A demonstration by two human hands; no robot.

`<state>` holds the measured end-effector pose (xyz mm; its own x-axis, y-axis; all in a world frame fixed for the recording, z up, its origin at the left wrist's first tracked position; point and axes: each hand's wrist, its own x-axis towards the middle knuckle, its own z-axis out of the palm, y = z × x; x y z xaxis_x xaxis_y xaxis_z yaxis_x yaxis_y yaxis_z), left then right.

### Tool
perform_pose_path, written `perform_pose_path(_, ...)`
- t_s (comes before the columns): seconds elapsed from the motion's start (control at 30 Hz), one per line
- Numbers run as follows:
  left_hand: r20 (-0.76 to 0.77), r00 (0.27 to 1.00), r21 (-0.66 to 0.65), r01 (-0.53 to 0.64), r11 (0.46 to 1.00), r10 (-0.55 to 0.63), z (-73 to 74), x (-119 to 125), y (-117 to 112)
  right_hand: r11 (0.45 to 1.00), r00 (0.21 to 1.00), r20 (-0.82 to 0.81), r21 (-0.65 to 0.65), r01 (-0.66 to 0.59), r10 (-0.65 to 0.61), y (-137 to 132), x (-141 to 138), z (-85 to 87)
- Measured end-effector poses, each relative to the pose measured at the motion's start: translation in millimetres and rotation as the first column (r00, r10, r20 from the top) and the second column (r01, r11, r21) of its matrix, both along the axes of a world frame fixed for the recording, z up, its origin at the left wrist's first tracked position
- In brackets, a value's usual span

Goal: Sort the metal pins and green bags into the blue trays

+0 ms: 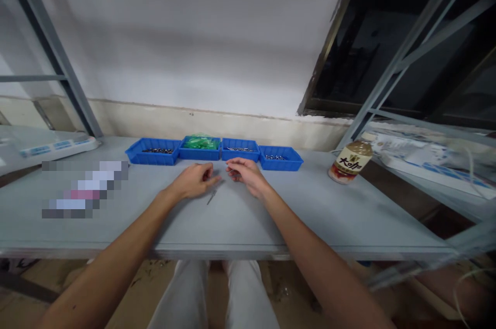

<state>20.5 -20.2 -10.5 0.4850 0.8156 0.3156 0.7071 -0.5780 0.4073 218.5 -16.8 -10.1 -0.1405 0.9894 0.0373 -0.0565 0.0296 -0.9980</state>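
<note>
My left hand (195, 180) is low over the grey table, its fingers curled and the thumb reaching toward the right. Just below that thumb is a thin metal piece (211, 197); whether it touches the hand I cannot tell. My right hand (245, 175) faces it across a small gap, fingertips drawn together in a pinch. What either hand holds, if anything, is too small to make out. Behind them stand blue bins: one with dark metal parts (153, 157), one with green plastic pieces (199, 152), one with thin metal pieces (240, 155) and one with small silvery parts (280, 163).
A bottle (351, 159) with a cream label stands on the right of the table (240, 225). A blurred-out flat object (85, 189) lies at left. Metal uprights (65, 65) flank the table, and white packages (430, 161) sit at far right. A wall rises behind the bins.
</note>
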Motion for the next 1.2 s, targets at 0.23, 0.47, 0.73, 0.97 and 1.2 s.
perform_pose_path(0.23,-0.053,0.971,0.106,-0.225,0.968,0.232,-1.9,-4,5,0.735,0.725,0.689,0.49,-0.469,0.003,-20,-14,-3.7)
perform_pose_path(0.47,-0.007,0.964,0.084,-0.264,0.961,0.266,-5.7,-4,9,0.614,0.631,0.775,0.512,-0.601,-0.029,-20,-16,-4.4)
perform_pose_path(0.73,0.129,0.89,0.21,-0.456,0.865,0.438,1.6,-6,7,0.812,0.784,0.616,0.495,-0.309,-0.077,-11,-12,-5.6)
perform_pose_path(0.97,0.034,0.862,0.136,-0.505,0.853,0.505,-2.6,-6,9,0.951,0.985,0.105,0.264,-0.161,0.138,-7,-16,-9.2)
perform_pose_path(1.2,-0.047,0.871,0.086,-0.485,0.87,0.489,-3.8,-5,8,0.988,0.868,-0.496,-0.146,-0.049,-0.03,-2,-9,1.5)
